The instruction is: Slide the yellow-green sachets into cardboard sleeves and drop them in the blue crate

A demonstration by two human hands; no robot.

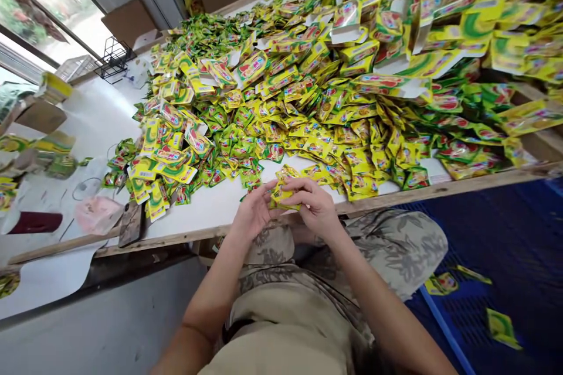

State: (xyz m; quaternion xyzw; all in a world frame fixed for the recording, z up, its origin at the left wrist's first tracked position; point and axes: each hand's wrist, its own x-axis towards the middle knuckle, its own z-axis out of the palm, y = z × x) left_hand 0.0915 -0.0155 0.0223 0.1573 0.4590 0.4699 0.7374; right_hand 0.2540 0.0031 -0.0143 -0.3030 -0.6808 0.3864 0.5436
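Both my hands meet at the near edge of the white table [206, 211], over my lap. My left hand [254, 211] and my right hand [313, 206] are closed together on a small bunch of yellow sachets [284, 188]. Just beyond them a great heap of yellow and green sachets [281, 117] covers the table. Flat printed cartons [422, 29] are piled at the back right, some folded open.
A dark phone [131, 224] and a pink bag [97, 214] lie at the table's near left. A black wire basket [113, 58] stands at the far left by the window. A blue crate [497, 281] with a few loose sachets sits on my right.
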